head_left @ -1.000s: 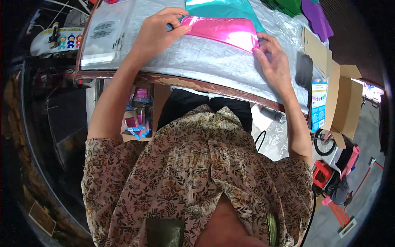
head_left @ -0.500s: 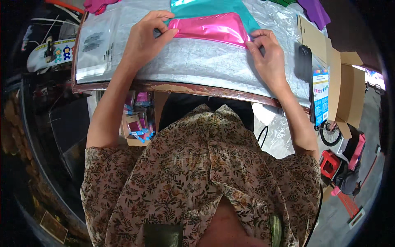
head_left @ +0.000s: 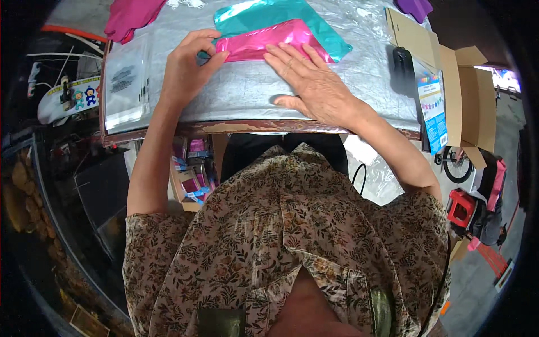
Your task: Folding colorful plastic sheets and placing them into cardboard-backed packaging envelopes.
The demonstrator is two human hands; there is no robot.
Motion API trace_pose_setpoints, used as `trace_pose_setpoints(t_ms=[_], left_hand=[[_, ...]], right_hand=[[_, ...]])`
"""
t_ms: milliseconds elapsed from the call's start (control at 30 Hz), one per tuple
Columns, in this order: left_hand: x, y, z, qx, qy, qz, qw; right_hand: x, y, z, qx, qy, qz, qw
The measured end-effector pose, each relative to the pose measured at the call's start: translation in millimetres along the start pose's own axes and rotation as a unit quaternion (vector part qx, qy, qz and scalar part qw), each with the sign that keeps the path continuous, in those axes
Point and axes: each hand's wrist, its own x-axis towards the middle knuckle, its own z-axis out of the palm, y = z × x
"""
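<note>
Both hands [head_left: 193,70] [head_left: 311,84] press the pink foil bag [head_left: 269,46] between them.

Silver-covered tabletop [head_left: 247,95] under fingers. Clear plastic sleeves [head_left: 124,84] left of fingers, near tabletop's left edge. Magenta cloth [head_left: 130,17] beyond, upper left. Purple piece [head_left: 414,7] far upper right. Black device [head_left: 402,63] right of fingers, beside cardboard box [head_left: 471,101]. Printed card [head_left: 433,109] leans against box.

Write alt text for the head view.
Seen from above, a person's left hand pinches one end of a shiny pink foil piece while the right hand presses it flat on a silver-covered table, over a teal foil piece.
</note>
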Motion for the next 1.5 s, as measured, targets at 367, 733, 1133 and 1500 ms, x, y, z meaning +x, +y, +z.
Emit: trace_pose_setpoints(t_ms=[367,733,1133,1500], left_hand=[[-2,3,-7,0.01,0.019,-0.026,0.999],[13,49,18,0.114,0.077,0.093,0.986],[21,64,58,0.302,0.03,0.028,0.952],[23,63,70,0.293,0.063,0.038,0.953]], right_hand=[[-33,14,-14,0.039,-0.007,0.064,0.997],[-30,14,-14,0.034,0.012,0.051,0.998],[36,61,-20,-0.03,0.152,0.028,0.987],[121,135,-31,-0.059,0.059,0.074,0.994]])
